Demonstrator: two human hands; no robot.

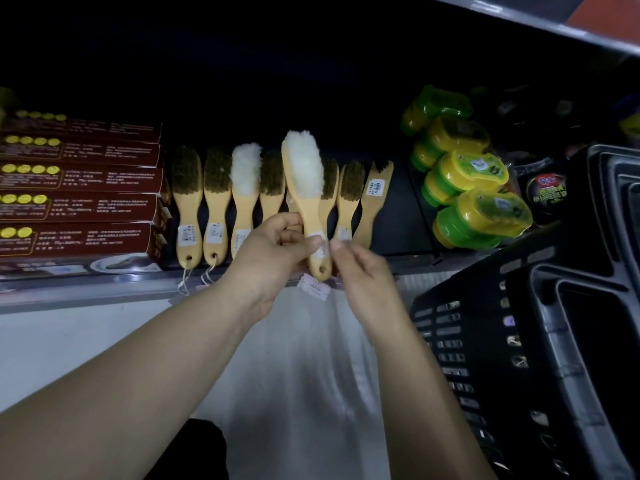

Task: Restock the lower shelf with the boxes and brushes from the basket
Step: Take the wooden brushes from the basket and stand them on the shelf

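- One black basket [519, 327] is standing just beside the right forearm. I am worrying that a careless reach back could be knocking it, and I am not seeing what is lying inside.
- Along the lower shelf [104, 289] space is running short: dark red boxes [79, 181] are stacking up at the left and green and yellow tubs [467, 174] are crowding the right.
- Between them the shelved brushes [214, 202] are lying side by side in a tight row. I am judging that forcing another in could be shoving its neighbours askew.
- Hovering in front of that row, head up, is the white wool brush [304, 168]. My left hand [277, 251] is pinching its handle between thumb and curled fingers, a light grip that could be slipping.
- At the handle's lower end my right hand [363, 275] is reaching in with its fingertips drawn together. Blur is stopping me from telling whether they are gripping anything.
- Just below the handle a pale tag [313, 289] is showing, and it could be snagging.
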